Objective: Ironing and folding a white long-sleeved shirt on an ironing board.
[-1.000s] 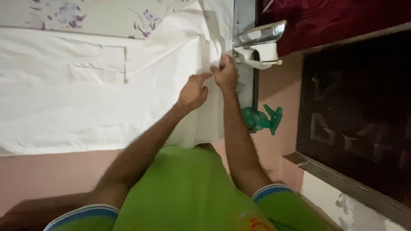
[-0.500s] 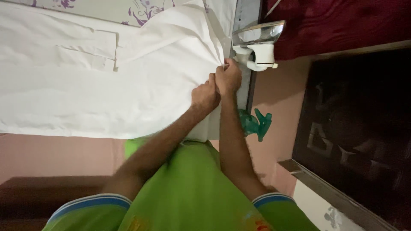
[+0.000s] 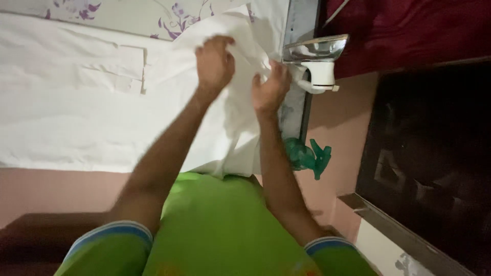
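A white garment (image 3: 92,107) lies spread over a board covered in a cloth with purple flowers (image 3: 128,13). My left hand (image 3: 215,61) grips a fold of the white garment near its far edge. My right hand (image 3: 270,87) pinches the same cloth close to an electric iron (image 3: 314,61), which stands white and chrome on the board's end. A pocket flap shows on the garment at the left. Both forearms reach out from green sleeves.
A green spray bottle (image 3: 307,156) sits beside the board, below the iron. Dark red cloth (image 3: 409,28) lies at the upper right. A dark screen (image 3: 429,148) fills the right side. Pink floor (image 3: 61,186) shows below the garment.
My left hand has moved up and away from my right hand, drawing the white cloth with it. Before, the two hands were together at the garment's edge beside the iron.
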